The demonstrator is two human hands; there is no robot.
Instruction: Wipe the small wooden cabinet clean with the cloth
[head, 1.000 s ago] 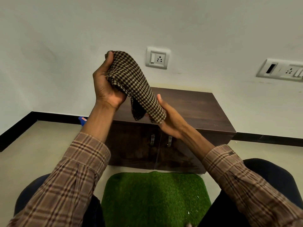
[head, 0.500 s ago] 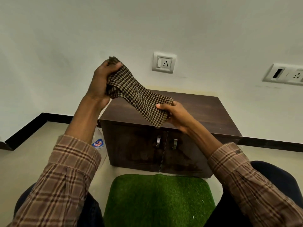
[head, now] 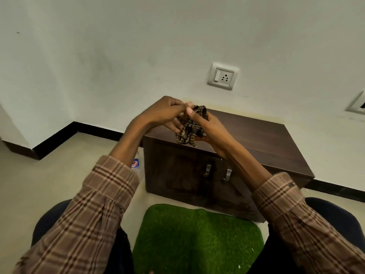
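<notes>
Brown plaid shirt sleeves [head: 102,196] with buttoned cuffs, forearms bare; dark trousers [head: 335,212] at the knees

Much of the cloth [head: 189,125] is hidden between the hands — a wall plate [head: 357,104] is cut off at right.

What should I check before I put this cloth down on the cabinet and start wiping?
1. Cloth held by both hands: ok, the left hand and right hand both grip it.
2. Cloth folded into a flat pad: not ok, it is bunched.
3. Cabinet top free of things: ok on the part that shows.
4. Cloth touching the top: not ok, it is held above the front edge.
5. Doors shut: ok, both handles sit level.
6. Cloth damp or dry: cannot tell.
</notes>
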